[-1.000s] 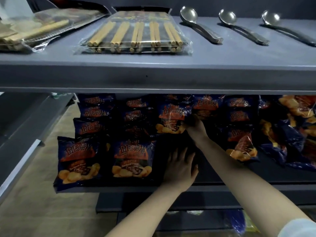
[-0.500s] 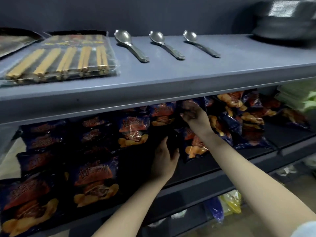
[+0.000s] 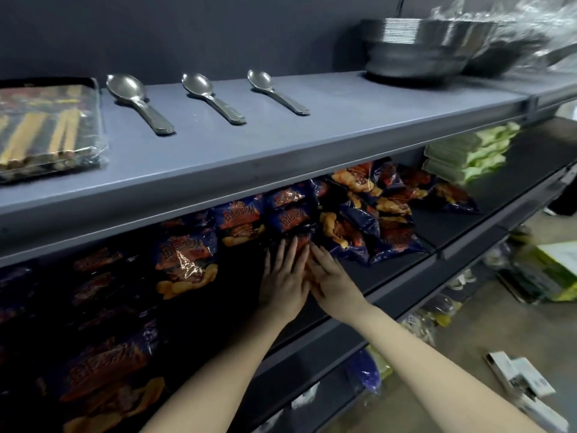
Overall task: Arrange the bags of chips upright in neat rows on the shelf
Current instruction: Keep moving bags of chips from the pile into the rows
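Head camera shows my left hand (image 3: 282, 284) and right hand (image 3: 332, 281) side by side on the middle shelf (image 3: 402, 278), touching along their inner edges. Both sets of fingers (image 3: 288, 254) are stretched out flat and slightly spread, gripping nothing, pressed palm-down on a dark blue chip bag with orange print (image 3: 301, 242), most of which they hide.

Just behind the fingertips, more dark blue chip bags (image 3: 240, 218) stand in rows running off to my left; the nearest ones at lower left are dim and blurred. Right of my hands, a loose heap of the same blue and orange bags (image 3: 374, 214) lies tilted and overlapping. Further right on that shelf sits a stack of pale green packets (image 3: 468, 153).

On the grey upper shelf (image 3: 281, 151) lie three metal spoons (image 3: 212, 98), well apart from each other, a clear-wrapped pack of wooden chopsticks (image 3: 46, 132) at the left, and stacked metal bowls (image 3: 415, 48) at the right.
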Demonstrator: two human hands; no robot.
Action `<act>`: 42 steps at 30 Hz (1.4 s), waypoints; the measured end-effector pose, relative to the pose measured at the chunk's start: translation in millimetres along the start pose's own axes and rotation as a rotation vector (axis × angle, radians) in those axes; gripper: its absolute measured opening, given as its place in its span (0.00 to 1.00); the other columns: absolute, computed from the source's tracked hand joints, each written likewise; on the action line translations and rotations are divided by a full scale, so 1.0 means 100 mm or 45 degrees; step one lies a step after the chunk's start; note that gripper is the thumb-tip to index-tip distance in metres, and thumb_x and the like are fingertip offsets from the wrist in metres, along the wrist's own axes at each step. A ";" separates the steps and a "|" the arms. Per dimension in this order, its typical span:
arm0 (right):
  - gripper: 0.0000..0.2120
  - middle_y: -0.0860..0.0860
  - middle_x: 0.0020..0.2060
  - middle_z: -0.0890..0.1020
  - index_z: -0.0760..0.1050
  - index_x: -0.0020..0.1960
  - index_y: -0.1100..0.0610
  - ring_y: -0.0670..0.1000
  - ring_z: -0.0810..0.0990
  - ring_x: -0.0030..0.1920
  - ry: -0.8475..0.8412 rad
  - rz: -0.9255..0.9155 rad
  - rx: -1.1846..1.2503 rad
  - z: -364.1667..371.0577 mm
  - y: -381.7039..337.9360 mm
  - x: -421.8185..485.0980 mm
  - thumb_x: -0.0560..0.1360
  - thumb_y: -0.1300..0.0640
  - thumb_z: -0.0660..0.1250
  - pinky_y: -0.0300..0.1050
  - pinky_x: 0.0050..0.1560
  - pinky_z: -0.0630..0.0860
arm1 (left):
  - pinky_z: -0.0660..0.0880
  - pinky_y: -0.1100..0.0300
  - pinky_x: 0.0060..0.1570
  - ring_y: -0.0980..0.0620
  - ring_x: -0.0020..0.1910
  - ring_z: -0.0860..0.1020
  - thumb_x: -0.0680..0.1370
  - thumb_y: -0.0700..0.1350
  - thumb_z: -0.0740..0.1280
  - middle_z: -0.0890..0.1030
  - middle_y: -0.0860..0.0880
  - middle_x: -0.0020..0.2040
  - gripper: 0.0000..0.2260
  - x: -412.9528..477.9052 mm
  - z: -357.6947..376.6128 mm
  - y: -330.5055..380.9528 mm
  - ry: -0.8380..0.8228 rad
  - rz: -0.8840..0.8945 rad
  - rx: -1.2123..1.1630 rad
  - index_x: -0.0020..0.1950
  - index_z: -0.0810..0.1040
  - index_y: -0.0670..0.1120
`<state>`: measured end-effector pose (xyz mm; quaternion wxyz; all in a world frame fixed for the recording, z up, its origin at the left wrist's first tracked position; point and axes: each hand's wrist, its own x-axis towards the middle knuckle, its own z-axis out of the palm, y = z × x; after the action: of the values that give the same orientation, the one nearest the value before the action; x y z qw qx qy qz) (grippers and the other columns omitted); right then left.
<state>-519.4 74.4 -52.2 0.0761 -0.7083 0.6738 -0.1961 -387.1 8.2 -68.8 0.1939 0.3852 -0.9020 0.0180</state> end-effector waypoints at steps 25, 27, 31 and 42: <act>0.28 0.42 0.75 0.41 0.43 0.77 0.47 0.47 0.35 0.75 0.039 0.112 -0.146 0.39 0.12 -0.15 0.79 0.45 0.47 0.50 0.75 0.41 | 0.48 0.56 0.73 0.48 0.76 0.43 0.77 0.61 0.53 0.45 0.44 0.78 0.35 -0.20 0.15 -0.06 0.133 -0.224 -0.491 0.77 0.47 0.43; 0.29 0.43 0.75 0.39 0.44 0.76 0.47 0.48 0.34 0.75 0.096 0.095 -0.139 0.40 0.11 -0.17 0.78 0.46 0.48 0.50 0.75 0.40 | 0.49 0.64 0.71 0.49 0.76 0.47 0.76 0.62 0.57 0.47 0.42 0.77 0.38 -0.19 0.12 -0.09 0.173 -0.415 -0.825 0.77 0.47 0.42; 0.30 0.43 0.75 0.37 0.41 0.76 0.48 0.46 0.33 0.75 0.131 0.141 -0.104 0.39 0.09 -0.17 0.78 0.44 0.48 0.51 0.74 0.36 | 0.67 0.56 0.66 0.45 0.71 0.65 0.77 0.55 0.64 0.54 0.42 0.76 0.37 -0.14 0.03 -0.16 0.260 -0.724 -1.222 0.77 0.47 0.43; 0.28 0.38 0.74 0.38 0.40 0.75 0.45 0.43 0.32 0.74 0.054 0.081 -0.082 0.35 0.11 -0.17 0.77 0.41 0.42 0.49 0.74 0.35 | 0.75 0.54 0.54 0.44 0.55 0.78 0.75 0.38 0.69 0.80 0.42 0.51 0.07 0.04 -0.09 -0.36 0.008 -1.077 -1.797 0.51 0.77 0.41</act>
<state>-516.3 84.5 -91.1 0.0452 -0.6844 0.7033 -0.1869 -361.2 -17.8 -63.2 0.3835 0.4801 -0.4792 -0.6268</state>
